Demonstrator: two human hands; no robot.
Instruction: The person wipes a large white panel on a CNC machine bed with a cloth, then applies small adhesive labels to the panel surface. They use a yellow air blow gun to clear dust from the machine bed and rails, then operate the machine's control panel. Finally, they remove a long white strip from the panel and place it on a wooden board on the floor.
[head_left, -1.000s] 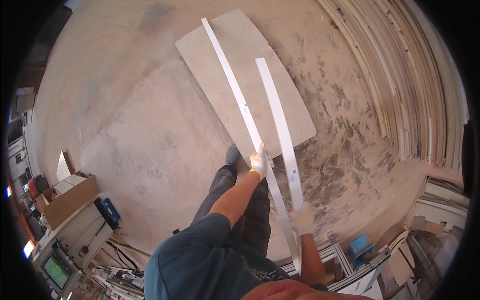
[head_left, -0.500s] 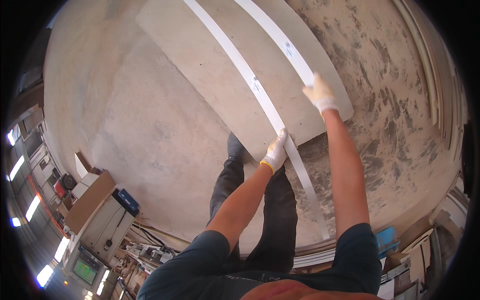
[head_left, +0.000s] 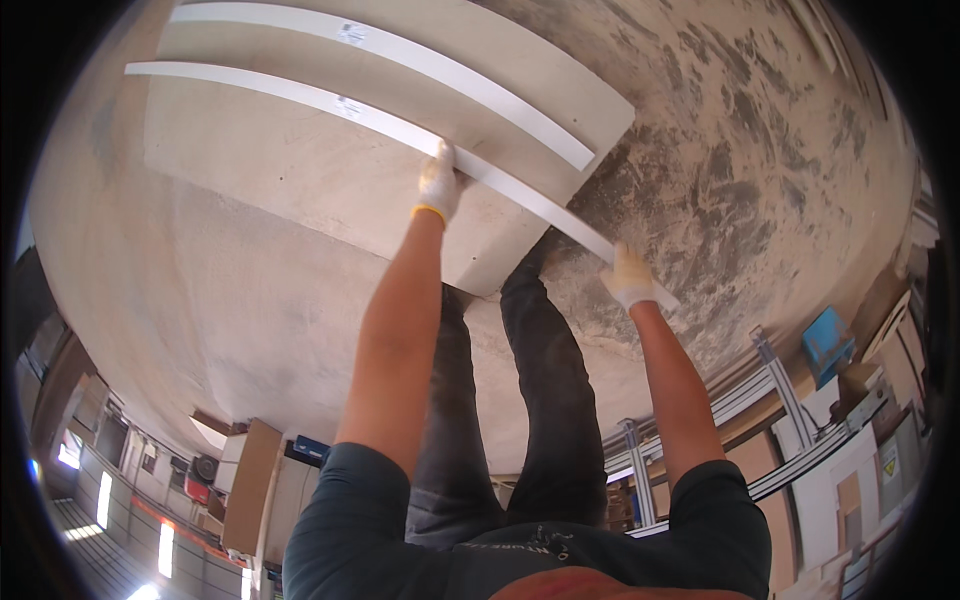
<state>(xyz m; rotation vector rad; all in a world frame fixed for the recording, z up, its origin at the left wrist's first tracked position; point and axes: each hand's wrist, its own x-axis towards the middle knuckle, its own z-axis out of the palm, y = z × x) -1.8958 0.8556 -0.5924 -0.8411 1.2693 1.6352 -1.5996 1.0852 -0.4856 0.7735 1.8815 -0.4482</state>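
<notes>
A long white strip (head_left: 540,205) runs slantwise from the upper left down to the right, with a small printed label on its face. My left hand (head_left: 438,188), in a white knit glove with a yellow cuff, is closed round the strip partway along it. Near the lower right end my right hand (head_left: 628,275), gloved in pale knit, also grips it, and a short tip sticks out past the hand. A second labelled white strip (head_left: 480,82) lies on a large pale flat board (head_left: 320,180), beyond the held one.
Dusty floor with dark scuff marks (head_left: 700,200) spreads right of the board. My legs (head_left: 550,370) stand at the board's near corner. Metal frame rails (head_left: 770,395) and a blue bin (head_left: 828,345) are at the lower right. A brown panel (head_left: 252,485) stands at the lower left.
My right hand has left the far strip and now grips the near strip's end. My view has turned, so board and strips lie more crosswise. The left hand stays on the near strip.
</notes>
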